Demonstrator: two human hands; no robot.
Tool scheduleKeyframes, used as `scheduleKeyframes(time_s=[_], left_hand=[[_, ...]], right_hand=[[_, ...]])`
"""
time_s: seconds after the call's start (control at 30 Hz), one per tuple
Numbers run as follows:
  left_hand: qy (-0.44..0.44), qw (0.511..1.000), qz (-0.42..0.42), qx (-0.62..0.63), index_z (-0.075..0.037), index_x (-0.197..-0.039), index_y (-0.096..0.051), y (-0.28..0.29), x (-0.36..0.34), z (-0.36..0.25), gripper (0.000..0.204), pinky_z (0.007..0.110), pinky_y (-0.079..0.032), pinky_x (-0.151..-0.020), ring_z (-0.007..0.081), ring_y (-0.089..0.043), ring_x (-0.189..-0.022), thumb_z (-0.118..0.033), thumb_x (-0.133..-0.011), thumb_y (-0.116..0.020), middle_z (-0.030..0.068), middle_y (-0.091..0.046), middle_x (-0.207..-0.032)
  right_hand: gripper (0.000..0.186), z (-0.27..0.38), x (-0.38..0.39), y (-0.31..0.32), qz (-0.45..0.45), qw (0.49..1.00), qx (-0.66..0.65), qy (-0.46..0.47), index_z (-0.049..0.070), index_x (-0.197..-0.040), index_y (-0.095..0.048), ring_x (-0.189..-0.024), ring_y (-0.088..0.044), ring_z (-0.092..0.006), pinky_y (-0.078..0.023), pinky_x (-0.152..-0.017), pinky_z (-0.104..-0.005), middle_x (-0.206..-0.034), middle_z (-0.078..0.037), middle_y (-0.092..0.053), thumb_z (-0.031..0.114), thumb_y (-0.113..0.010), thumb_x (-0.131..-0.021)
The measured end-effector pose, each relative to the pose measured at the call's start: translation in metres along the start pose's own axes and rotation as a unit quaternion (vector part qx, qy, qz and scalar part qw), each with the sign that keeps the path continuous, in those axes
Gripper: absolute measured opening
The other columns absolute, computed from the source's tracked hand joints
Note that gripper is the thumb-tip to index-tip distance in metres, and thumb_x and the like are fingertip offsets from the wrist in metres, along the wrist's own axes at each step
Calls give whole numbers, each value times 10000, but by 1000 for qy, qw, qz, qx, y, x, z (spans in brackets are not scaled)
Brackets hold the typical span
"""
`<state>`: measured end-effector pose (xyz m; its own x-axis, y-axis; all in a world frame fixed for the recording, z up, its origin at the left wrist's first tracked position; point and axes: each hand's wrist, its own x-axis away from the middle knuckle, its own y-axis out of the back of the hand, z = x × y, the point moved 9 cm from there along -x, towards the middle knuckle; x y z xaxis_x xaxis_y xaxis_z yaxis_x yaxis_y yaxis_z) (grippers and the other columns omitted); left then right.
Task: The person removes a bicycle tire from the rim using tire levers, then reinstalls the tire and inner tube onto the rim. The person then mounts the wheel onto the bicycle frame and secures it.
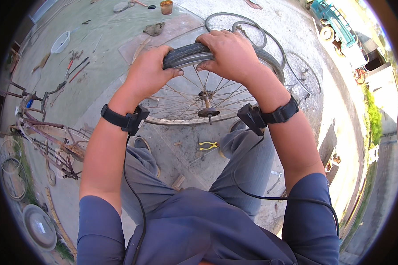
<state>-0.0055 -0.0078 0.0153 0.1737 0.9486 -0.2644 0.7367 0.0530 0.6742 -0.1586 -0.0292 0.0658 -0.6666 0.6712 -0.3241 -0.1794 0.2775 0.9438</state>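
Observation:
A spoked bicycle wheel (180,123) tilts in front of me, its hub (206,95) and axle facing up toward me. Along the far side of its rim lies a black tyre (185,53). My left hand (152,73) wraps round this tyre at its upper left, thumb on the near side. Further right along the same stretch, my right hand (229,55) grips it with fingers over the top and thumb beneath. Whether the tyre is fully seated on the rim is hidden by my hands.
Yellow-handled pliers (208,145) lie between my feet, a metal wrench (275,176) by my right leg. A rusty bicycle frame (53,132) rests at left, above a grey basin (40,227). Loose black tubing (263,27) lies beyond the wheel; a teal vehicle (334,20) stands far right.

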Motion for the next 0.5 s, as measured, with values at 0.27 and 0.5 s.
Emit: scheduleKeyframes(time_s=[0.27, 0.5], left_hand=[[75, 980, 5, 186, 75, -1225, -629, -14, 32, -22, 472, 367, -544, -769, 228, -692, -870, -139, -850, -821, 167, -724, -994], [143, 870, 13, 472, 127, -1470, -412, -60, 52, -48, 596, 325, -540, -933, 201, -635, -1111, -45, -972, -691, 223, -627, -1258]], right_hand=[[593, -9, 11, 15, -33, 997, -9, 73, 153, -1231, -685, -1116, -650, -273, -519, -950, -424, -1125, -25, -699, 300, -887, -693], [632, -31, 59, 8, -71, 963, -229, -122, 70, -1438, -560, -1257, -609, -316, -541, -1004, -425, -1411, -155, -567, 82, -744, -833]])
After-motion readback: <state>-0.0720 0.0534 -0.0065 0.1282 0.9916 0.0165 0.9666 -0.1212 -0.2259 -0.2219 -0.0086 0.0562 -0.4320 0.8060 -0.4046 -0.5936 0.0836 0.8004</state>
